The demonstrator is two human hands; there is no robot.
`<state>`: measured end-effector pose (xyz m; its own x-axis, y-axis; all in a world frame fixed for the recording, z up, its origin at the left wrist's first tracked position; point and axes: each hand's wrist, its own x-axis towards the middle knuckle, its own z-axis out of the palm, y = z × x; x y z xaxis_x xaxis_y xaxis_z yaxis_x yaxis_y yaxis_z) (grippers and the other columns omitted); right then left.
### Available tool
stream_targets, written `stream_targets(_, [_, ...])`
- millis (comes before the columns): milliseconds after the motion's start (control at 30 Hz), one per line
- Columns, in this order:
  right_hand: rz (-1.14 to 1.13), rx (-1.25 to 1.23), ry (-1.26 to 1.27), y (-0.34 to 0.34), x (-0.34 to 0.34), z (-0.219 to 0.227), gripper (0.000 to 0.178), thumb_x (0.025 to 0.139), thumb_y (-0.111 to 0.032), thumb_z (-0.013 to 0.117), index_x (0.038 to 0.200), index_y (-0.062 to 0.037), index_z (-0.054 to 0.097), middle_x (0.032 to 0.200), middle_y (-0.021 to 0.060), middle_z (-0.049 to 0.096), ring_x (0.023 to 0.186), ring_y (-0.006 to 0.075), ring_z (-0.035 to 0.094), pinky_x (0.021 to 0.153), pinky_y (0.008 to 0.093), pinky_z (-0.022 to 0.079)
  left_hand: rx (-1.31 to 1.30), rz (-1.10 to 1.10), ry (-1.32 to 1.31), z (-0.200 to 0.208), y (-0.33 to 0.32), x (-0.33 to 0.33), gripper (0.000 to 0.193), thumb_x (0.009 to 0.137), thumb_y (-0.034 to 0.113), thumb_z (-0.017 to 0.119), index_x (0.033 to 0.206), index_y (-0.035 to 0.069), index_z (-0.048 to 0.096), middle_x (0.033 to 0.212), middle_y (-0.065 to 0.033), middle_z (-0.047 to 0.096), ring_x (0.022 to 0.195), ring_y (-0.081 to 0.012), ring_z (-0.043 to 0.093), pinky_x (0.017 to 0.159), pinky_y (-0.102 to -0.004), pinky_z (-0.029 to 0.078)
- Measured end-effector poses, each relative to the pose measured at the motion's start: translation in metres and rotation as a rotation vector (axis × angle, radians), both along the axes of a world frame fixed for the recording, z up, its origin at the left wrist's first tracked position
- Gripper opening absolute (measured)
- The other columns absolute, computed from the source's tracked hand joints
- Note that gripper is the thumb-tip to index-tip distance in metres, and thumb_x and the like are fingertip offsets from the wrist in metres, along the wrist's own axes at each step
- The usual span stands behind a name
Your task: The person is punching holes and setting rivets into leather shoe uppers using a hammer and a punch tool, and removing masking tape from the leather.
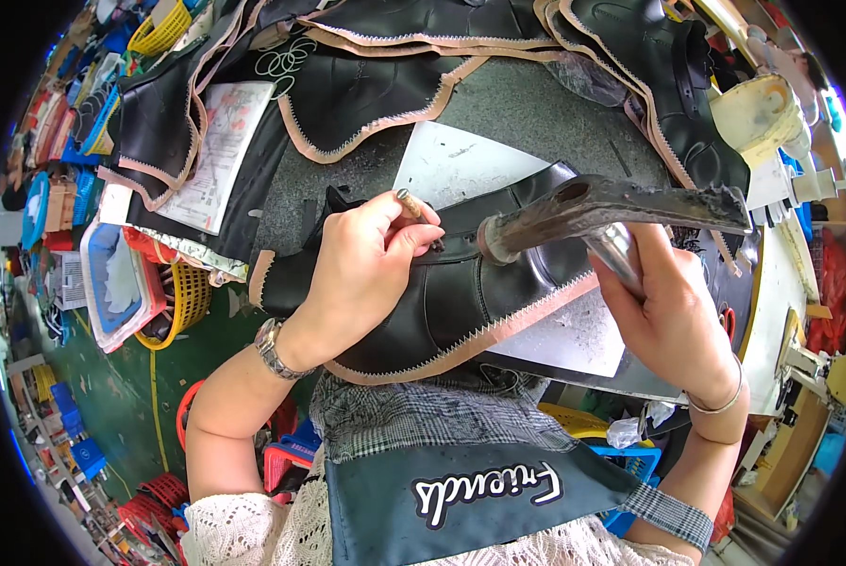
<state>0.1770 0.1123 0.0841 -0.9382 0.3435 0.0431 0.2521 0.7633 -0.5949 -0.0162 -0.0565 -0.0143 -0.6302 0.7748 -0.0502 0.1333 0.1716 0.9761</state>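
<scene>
Head camera: I see the left hand closed in a narrow pinch, thumb and fingers around a short brass-coloured tool whose top end pokes out above the grip. The right hand is wrapped around the shiny metal handle of a hammer, its dark head held sideways with the round face pointing left, toward the pinched tool but apart from it.

Below both hands lies a black leather piece with a pink, zigzag-stitched border, set slantwise across a white sheet. From my angle the fingers cover the tool's lower end, so I can't say for sure whether it meets the leather.

For room, I find a bare stretch of the dark work surface beyond the sheet, bounded by other black leather pieces along the far side. On the right, the hammer's tail overlaps more stacked leather in my view. The near side is tight: the pink border runs right up to the plaid apron.
</scene>
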Motion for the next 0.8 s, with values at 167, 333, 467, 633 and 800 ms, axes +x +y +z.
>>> stream_targets(167, [-0.035,0.091,0.028,0.000,-0.007,0.025,0.026,0.087,0.000,0.064,0.110,0.0022,0.052,0.068,0.0114,0.055,0.058,0.0243,0.051,0.052,0.0331,0.040,0.030,-0.090,0.286,0.003,0.001,0.000,0.005,0.084,0.000,0.067,0.089,-0.001,0.066,0.074,-0.0135,0.068,0.065,-0.0217,0.067,0.060,-0.0308,0.051])
stream_targets(333, [-0.244,0.136,0.487,-0.007,-0.011,0.033,0.013,0.093,0.002,0.061,0.105,-0.0013,0.058,0.078,-0.0065,0.050,0.067,0.0014,0.040,0.059,0.0168,0.033,0.074,-0.124,0.518,0.006,0.000,0.011,0.010,0.080,-0.006,0.070,0.089,-0.001,0.067,0.077,-0.0126,0.066,0.065,-0.0230,0.065,0.059,-0.0305,0.051])
stream_targets(467, [0.481,0.832,-0.318,-0.004,-0.009,0.044,0.017,0.087,0.001,0.067,0.099,0.0013,0.056,0.076,0.0059,0.058,0.061,0.0177,0.052,0.059,0.0274,0.041,0.019,-0.174,0.676,0.010,-0.002,0.018,0.012,0.082,-0.005,0.067,0.093,0.000,0.065,0.079,-0.0133,0.065,0.068,-0.0240,0.067,0.059,-0.0307,0.051])
stream_targets(633, [0.175,0.253,-0.206,0.004,-0.024,0.019,0.029,0.082,-0.006,0.069,0.103,0.0033,0.052,0.079,0.0193,0.061,0.064,0.0341,0.059,0.054,0.0407,0.049,-0.086,-0.106,-0.006,0.020,-0.005,-0.004,0.008,0.100,0.008,0.053,0.095,0.001,0.051,0.096,-0.0128,0.069,0.083,-0.0183,0.071,0.072,-0.0265,0.058])
stream_targets(800, [0.210,0.066,0.154,0.014,-0.077,-0.049,0.050,0.071,-0.020,0.084,0.095,0.0054,0.048,0.085,0.0223,0.058,0.089,0.0416,0.057,0.078,0.0466,0.046,0.610,0.071,-0.020,0.075,-0.009,-0.033,0.013,0.106,0.013,0.039,0.102,0.001,0.041,0.097,-0.0180,0.064,0.094,-0.0273,0.069,0.089,-0.0388,0.058])
